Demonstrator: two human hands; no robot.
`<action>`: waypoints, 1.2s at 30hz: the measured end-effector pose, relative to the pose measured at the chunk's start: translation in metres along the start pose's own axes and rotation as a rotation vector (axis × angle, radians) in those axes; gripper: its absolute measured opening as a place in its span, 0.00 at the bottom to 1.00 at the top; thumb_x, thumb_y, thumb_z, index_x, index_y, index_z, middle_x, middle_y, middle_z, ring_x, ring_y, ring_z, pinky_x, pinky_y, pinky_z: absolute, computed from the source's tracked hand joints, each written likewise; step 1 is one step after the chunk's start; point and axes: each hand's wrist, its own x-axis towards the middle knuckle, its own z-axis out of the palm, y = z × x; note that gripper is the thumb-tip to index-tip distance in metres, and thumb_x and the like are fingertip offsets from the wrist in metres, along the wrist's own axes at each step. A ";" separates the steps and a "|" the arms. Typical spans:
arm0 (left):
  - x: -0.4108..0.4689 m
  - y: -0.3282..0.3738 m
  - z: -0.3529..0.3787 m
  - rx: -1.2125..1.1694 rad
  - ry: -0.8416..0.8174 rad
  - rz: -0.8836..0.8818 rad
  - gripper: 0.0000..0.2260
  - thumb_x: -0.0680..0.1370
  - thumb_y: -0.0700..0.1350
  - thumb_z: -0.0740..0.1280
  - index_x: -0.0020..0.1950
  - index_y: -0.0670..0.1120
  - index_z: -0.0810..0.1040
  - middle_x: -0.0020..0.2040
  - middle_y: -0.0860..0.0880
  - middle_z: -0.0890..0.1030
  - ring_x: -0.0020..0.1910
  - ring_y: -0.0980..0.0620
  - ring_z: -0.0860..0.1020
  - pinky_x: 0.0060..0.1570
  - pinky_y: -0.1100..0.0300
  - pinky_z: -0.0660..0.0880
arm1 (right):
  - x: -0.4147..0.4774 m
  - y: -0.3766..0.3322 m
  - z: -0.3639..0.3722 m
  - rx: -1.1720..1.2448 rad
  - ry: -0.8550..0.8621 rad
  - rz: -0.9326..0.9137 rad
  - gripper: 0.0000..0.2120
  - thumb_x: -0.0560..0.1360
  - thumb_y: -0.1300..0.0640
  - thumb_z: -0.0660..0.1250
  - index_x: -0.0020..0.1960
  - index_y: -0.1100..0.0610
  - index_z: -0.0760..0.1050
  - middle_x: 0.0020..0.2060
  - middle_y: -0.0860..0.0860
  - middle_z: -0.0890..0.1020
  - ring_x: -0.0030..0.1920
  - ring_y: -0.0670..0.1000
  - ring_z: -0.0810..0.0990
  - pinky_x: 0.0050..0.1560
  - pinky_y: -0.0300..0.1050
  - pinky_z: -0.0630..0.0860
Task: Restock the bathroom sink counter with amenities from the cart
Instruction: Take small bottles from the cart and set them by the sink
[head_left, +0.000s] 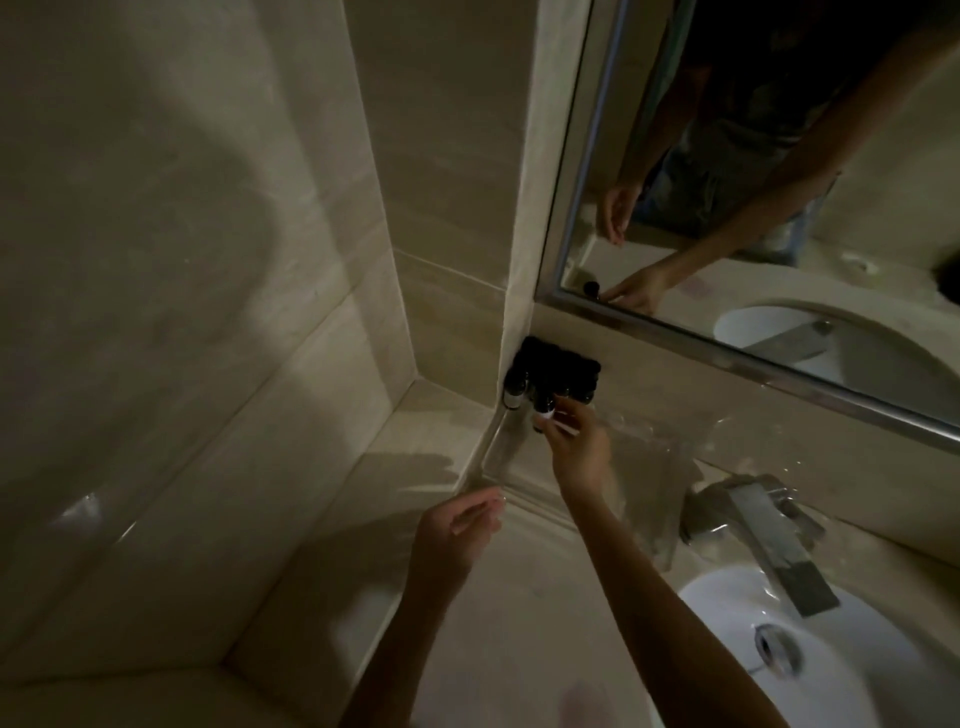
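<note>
Step in hand: placement of an amenity bottle in the rear left corner of the tabletop, below the mirror.

Position of the task's thing: the dark amenity bottles stand upright in a tight cluster against the wall, touching one another. The front bottle is at the near edge of the cluster.

Hands:
- The right hand is extended to the cluster. Its grip is narrow, with thumb and fingertips pinched on the lower part of the front bottle.
- The left hand hangs above the tabletop edge, well apart from the bottles. Its grip is relaxed, the fingers loosely curled, and it holds nothing.

Next move, as a judgement: seat the front bottle flat, in line with its neighbours, then release it straight upward. The bottles are narrow and packed close, so a sideways withdrawal could topple the row.

Count:
- Amenity bottles: about four black caps show; the dim light prevents an exact count.
- Faucet: one.
- Sink basin: one, with one drain.
- Mirror: one.
- The cart is not in view
</note>
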 end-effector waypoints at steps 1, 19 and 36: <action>0.003 -0.001 0.000 0.012 0.017 -0.022 0.14 0.70 0.56 0.69 0.55 0.55 0.80 0.48 0.50 0.85 0.50 0.48 0.83 0.53 0.50 0.80 | 0.003 0.004 0.004 0.006 0.011 -0.004 0.17 0.72 0.59 0.74 0.60 0.55 0.78 0.50 0.50 0.83 0.49 0.47 0.82 0.52 0.47 0.81; 0.016 0.000 0.010 0.162 0.052 -0.015 0.11 0.78 0.42 0.67 0.60 0.45 0.80 0.48 0.46 0.85 0.47 0.51 0.83 0.51 0.57 0.80 | 0.021 0.018 0.023 -0.119 0.115 -0.038 0.12 0.73 0.53 0.73 0.53 0.56 0.78 0.46 0.48 0.83 0.43 0.43 0.81 0.41 0.31 0.74; -0.008 0.014 0.023 0.534 0.066 0.243 0.11 0.78 0.46 0.68 0.59 0.48 0.80 0.55 0.52 0.83 0.52 0.59 0.80 0.56 0.60 0.77 | -0.040 0.025 -0.039 -0.017 0.114 -0.104 0.02 0.72 0.55 0.74 0.43 0.51 0.81 0.38 0.43 0.84 0.41 0.43 0.82 0.47 0.47 0.80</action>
